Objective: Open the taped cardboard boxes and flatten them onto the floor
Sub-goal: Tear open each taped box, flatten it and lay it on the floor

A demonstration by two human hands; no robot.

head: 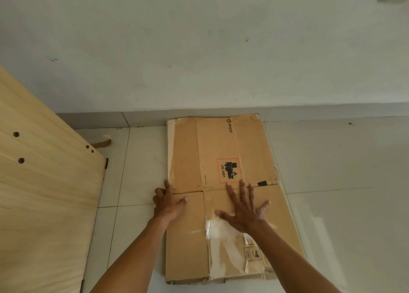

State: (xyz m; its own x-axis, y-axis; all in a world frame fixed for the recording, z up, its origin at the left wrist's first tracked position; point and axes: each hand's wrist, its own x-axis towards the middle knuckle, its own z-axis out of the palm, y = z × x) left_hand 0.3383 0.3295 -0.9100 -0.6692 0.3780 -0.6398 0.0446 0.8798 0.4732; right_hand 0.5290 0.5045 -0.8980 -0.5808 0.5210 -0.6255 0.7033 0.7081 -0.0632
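A brown cardboard box (219,151) lies flattened on the white tiled floor, its far end against the wall. It carries a "PICO" mark and a red-bordered "UN 3481" label, and clear tape strips hang loose near its close end. My left hand (169,201) rests at the box's left edge, fingers curled over it, thumb on top. My right hand (244,206) lies flat on the cardboard's middle with fingers spread. Neither hand holds a tool.
A large light wooden panel (44,193) with drilled holes leans at the left. A white wall (199,49) with a grey skirting runs behind the box. White floor tiles (343,171) extend to the right. A small brown scrap (103,143) lies by the panel.
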